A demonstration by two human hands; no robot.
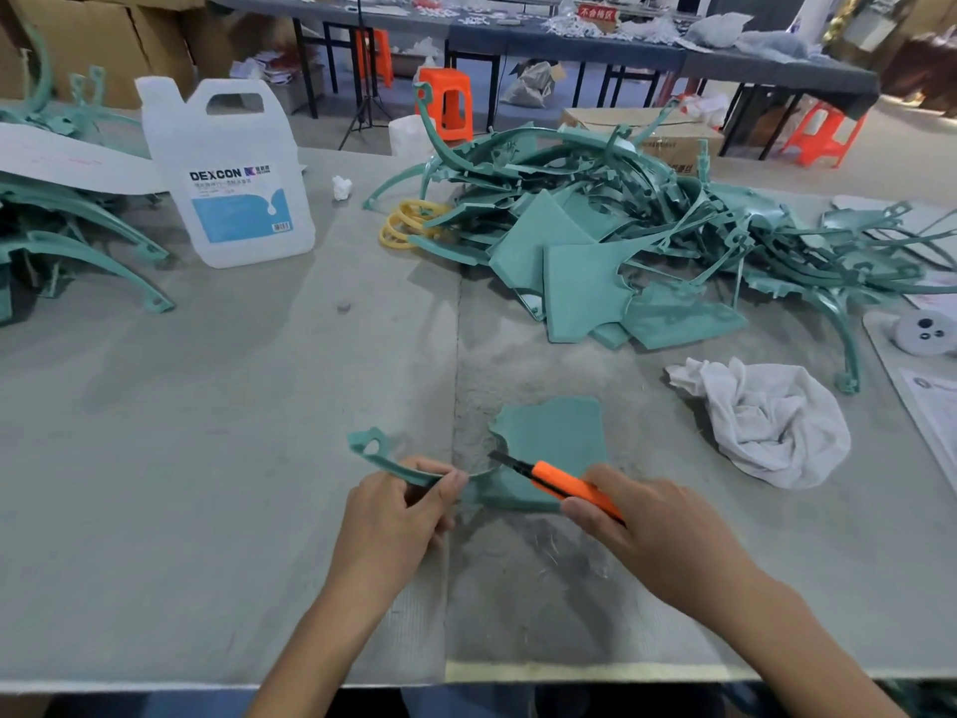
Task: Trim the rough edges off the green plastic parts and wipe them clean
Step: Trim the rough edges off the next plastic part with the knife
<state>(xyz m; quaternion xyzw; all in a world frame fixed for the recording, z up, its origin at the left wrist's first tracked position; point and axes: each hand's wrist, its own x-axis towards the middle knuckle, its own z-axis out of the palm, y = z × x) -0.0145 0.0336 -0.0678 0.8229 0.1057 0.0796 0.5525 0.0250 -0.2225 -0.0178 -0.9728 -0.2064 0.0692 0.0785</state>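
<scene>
low in the middle of the frame, the left hand (399, 515) is clenched around the narrow curved arm of a green plastic part (559, 432), thumb and fingers pinching the strip. the arm runs up and left from the grip and ends in a small looped tab. the part's flat panel lies on the grey table (207, 458), just right of the hand.

the right hand (647, 531) is wrapped around an orange utility knife (564, 484). its dark blade points toward the upper left, and the tip sits at the ragged, notched edge of the panel, close to the left thumb. pale shavings lie on the table below the two hands.

right of centre, a crumpled white cloth (777, 422) rests on the table, apart from the held part. above it, across the upper right, a large tangled pile of green parts (621, 235) mixes flat panels with curved strips. yellow rings (404, 225) lie at the pile's left edge. a second stack of green parts (77, 241) fills the left edge of the frame.

in the upper left stands a translucent white jug (228, 173) with a blue and white label reading "dexcon". a small white wad (342, 188) lies just to its right. beyond the table, at the top of the frame, an orange stool (450, 101) stands on the floor.
</scene>
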